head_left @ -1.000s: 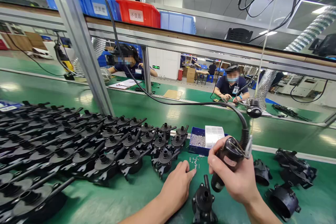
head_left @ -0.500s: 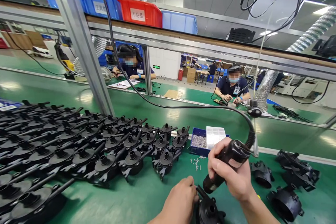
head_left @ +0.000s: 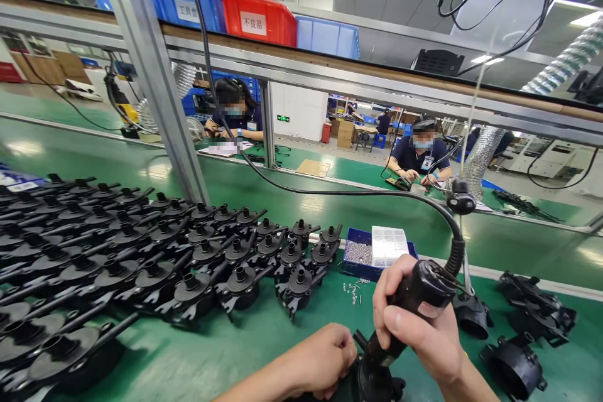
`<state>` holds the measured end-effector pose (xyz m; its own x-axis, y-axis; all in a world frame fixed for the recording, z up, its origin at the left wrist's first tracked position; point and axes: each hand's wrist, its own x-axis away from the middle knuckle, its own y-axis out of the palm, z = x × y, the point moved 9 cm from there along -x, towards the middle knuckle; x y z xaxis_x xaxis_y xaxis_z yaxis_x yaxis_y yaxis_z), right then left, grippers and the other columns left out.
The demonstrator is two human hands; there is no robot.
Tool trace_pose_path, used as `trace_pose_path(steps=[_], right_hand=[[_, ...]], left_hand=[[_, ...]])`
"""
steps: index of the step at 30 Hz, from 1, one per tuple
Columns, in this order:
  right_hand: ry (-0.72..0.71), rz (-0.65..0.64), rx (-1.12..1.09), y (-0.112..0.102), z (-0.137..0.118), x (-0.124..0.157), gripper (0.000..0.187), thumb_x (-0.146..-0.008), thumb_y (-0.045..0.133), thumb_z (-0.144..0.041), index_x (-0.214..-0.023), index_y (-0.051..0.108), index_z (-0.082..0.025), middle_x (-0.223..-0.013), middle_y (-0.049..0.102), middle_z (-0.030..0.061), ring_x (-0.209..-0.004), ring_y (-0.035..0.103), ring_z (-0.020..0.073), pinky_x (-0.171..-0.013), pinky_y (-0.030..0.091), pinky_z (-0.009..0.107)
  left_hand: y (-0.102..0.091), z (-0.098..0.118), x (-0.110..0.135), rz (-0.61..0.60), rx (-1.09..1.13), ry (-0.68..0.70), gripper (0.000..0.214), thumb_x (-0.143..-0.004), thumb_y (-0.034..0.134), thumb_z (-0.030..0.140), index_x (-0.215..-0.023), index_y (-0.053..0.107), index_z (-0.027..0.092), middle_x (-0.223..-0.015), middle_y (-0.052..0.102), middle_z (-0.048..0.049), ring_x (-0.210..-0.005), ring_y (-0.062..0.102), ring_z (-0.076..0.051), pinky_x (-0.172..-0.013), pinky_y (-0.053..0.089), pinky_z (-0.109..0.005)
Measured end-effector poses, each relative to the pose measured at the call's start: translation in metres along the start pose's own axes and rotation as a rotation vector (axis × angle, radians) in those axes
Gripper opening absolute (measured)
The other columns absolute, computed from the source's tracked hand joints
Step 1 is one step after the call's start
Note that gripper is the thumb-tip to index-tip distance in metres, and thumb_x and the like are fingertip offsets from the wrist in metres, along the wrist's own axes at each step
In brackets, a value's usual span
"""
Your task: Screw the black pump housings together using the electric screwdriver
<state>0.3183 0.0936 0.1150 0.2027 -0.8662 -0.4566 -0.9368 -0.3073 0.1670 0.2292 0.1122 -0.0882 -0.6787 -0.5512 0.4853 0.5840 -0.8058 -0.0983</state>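
Steadying the housing point(head_left: 366, 387) is advised while the driver point(head_left: 421, 292), wrapped by the right hand point(head_left: 432, 340), is aligned squarely; any grip by the curled left hand point(head_left: 323, 357) cannot be told.

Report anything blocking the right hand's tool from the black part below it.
Nothing visible stands between the tool in the right hand and the black part; the left hand is beside them, not between.

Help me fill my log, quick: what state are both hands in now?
Left hand: curled beside the black part; grip cannot be told.
Right hand: closed around the black screwdriver.
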Motion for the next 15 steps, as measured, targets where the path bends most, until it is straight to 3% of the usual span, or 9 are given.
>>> trace_pose_path(steps=[6, 11, 15], right_hand=[[-0.007, -0.014, 0.035, 0.000, -0.001, 0.002, 0.022, -0.104, 0.083, -0.034, -0.110, 0.064, -0.023, -0.089, 0.067, 0.0011, -0.061, 0.060, 0.0135, -0.056, 0.045, 0.025], [-0.011, -0.021, 0.002, 0.002, -0.002, 0.001, 0.020, -0.105, 0.082, -0.032, -0.112, 0.064, -0.025, -0.089, 0.068, -0.0001, -0.060, 0.061, 0.0133, -0.058, 0.047, 0.024], [-0.028, -0.026, 0.032, 0.003, -0.003, 0.000, 0.019, -0.105, 0.081, -0.032, -0.112, 0.064, -0.025, -0.090, 0.068, 0.0001, -0.062, 0.061, 0.0139, -0.057, 0.048, 0.025]], left_hand=[[0.006, 0.004, -0.001, -0.093, 0.070, -0.020, 0.037, -0.093, 0.062, 0.050, -0.070, 0.049, 0.024, -0.057, 0.047, 0.0053, -0.036, 0.040, -0.009, -0.032, 0.028, -0.020], [-0.007, 0.016, 0.010, -0.110, 0.165, -0.030, 0.016, -0.072, 0.067, 0.035, -0.077, 0.058, 0.023, -0.058, 0.051, 0.0065, -0.032, 0.031, -0.007, -0.028, 0.018, -0.022], [-0.014, 0.021, 0.021, -0.176, 0.093, -0.072, 0.024, -0.066, 0.077, 0.037, -0.074, 0.059, 0.024, -0.059, 0.053, 0.0070, -0.031, 0.031, -0.007, -0.026, 0.013, -0.022]])
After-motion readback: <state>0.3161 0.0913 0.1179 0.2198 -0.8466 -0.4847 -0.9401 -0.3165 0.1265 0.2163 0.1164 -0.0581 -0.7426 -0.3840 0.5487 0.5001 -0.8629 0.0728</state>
